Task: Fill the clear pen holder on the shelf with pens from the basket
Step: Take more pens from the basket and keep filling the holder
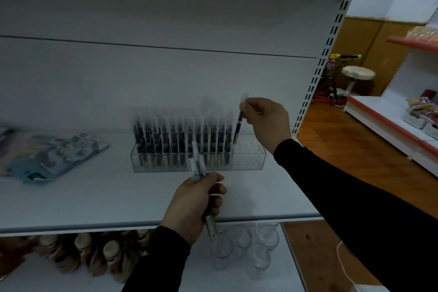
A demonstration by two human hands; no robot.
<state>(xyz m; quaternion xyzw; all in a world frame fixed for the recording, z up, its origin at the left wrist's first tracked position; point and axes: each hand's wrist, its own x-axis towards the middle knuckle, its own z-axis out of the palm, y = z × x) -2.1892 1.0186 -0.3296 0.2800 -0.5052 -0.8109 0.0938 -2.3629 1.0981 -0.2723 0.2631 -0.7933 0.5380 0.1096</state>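
Head view suggests the step goes best if the right hand (266,117), pinching one pen (238,127) near its top, keeps it upright over the bare right-end holes of the clear pen holder (248,157) on the shelf (94,197), while the left hand (198,204) grips spare pens (198,168).

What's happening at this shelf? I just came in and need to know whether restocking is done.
Not done yet. A person is filling the clear pen holder on the white shelf. The right hand pinches one pen, its tip at the holder's unfilled right end. The left hand grips a small bunch of pens. Most slots already hold pens.
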